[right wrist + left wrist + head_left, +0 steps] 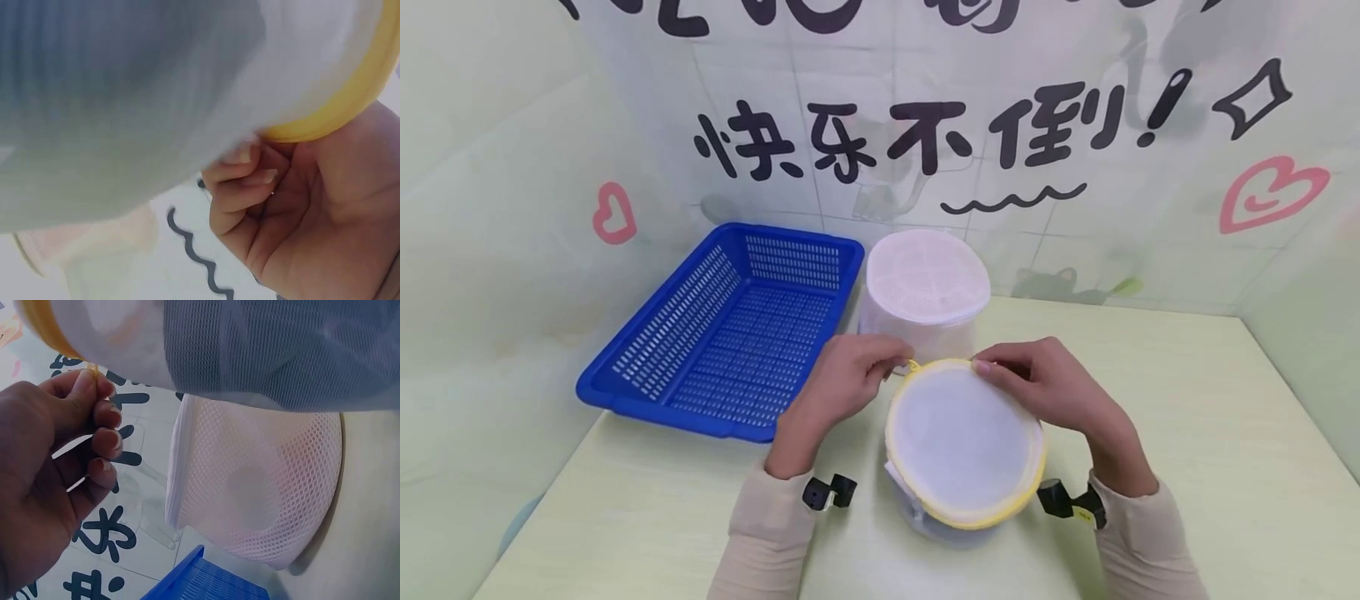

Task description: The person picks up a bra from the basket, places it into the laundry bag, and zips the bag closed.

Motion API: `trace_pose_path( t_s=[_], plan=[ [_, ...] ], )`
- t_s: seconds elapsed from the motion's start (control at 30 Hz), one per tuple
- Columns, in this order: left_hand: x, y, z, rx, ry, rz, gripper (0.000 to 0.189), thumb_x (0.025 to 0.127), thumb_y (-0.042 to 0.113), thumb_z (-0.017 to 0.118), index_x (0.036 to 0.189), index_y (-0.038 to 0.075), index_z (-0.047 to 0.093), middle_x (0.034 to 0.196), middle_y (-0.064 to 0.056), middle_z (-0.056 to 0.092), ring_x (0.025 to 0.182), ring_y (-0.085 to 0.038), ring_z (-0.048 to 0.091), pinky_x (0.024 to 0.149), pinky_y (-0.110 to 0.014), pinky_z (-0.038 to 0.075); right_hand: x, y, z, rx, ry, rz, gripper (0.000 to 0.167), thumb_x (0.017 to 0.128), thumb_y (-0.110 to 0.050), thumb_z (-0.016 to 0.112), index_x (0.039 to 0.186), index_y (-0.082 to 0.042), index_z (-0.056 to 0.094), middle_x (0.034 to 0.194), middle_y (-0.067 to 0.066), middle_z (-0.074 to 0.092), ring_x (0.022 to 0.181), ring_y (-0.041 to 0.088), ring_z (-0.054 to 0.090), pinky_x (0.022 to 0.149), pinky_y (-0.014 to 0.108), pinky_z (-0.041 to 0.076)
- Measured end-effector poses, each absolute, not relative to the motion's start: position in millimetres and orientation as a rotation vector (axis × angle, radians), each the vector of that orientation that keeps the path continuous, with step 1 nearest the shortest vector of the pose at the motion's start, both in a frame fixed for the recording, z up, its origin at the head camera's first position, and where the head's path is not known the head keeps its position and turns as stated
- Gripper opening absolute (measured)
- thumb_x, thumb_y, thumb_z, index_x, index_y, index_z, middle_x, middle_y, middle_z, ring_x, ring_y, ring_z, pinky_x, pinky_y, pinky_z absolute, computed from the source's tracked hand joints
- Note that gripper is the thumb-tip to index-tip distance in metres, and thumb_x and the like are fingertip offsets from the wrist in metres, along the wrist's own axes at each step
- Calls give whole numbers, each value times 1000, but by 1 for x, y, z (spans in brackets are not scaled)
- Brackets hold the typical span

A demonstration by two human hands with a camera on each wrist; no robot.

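A round mesh laundry bag [966, 437] with a white top and yellow trim stands on the table between the hands. My left hand [852, 375] pinches a small yellow loop [913, 365] at the far left of its rim; in the left wrist view the thumb and index finger meet on it. My right hand [1051, 382] grips the far right of the yellow rim, thumb on top and the other fingers curled beneath, as the right wrist view shows. The bag's side [281, 353] is grey-blue mesh below a white band.
Just behind stands a pale pink-white mesh bag [928, 279], upright. A blue plastic basket [722, 430] sits at the left, near the back wall. The wall behind bears a sheet with black characters and pink hearts. Pale table surface [1210, 442] lies to the right.
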State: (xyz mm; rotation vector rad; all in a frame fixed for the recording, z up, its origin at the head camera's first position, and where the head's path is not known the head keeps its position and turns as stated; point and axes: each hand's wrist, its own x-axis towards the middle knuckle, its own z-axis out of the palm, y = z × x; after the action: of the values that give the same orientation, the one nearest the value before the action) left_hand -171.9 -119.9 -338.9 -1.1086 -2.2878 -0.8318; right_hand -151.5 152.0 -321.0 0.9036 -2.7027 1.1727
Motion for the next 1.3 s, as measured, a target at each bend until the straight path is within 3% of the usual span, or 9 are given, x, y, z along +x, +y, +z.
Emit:
trace_pose_path(
  t_s=[0.1, 0.5, 0.8, 1.3],
  plan=[
    [-173, -122, -340, -1068, -2340, -861, 11, 85, 4, 69, 86, 15, 71, 66, 8, 56, 61, -8, 51, 59, -24, 45, -150, 144, -322, 967, -2690, 1170, 12, 94, -27, 63, 101, -26, 72, 66, -14, 58, 55, 6, 50, 54, 25, 44],
    [-173, -119, -342, -1181, -2385, -987, 15, 85, 0, 67, 86, 14, 71, 69, 8, 56, 65, -8, 52, 63, -23, 45, -146, 119, -332, 1114, -2665, 1159, 10, 93, -28, 64, 83, -29, 67, 58, -18, 49, 52, 2, 45, 51, 22, 39],
    [-171, -122, -340, -1256, -2342, -892, 14, 86, 1, 67, 89, 14, 72, 73, 8, 60, 65, -8, 52, 62, -22, 45, -148, 129, -330, 1171, -2628, 1150, 12, 92, -21, 66, 86, -28, 73, 74, -22, 62, 59, 2, 55, 54, 23, 45],
    [-169, -122, -337, -1247, -2364, -849, 12, 86, 4, 67, 89, 15, 72, 76, 9, 61, 65, -7, 52, 60, -21, 44, -149, 135, -329, 1122, -2635, 1128, 12, 91, -20, 67, 85, -28, 74, 73, -22, 62, 59, 2, 54, 55, 21, 45]
  ],
)
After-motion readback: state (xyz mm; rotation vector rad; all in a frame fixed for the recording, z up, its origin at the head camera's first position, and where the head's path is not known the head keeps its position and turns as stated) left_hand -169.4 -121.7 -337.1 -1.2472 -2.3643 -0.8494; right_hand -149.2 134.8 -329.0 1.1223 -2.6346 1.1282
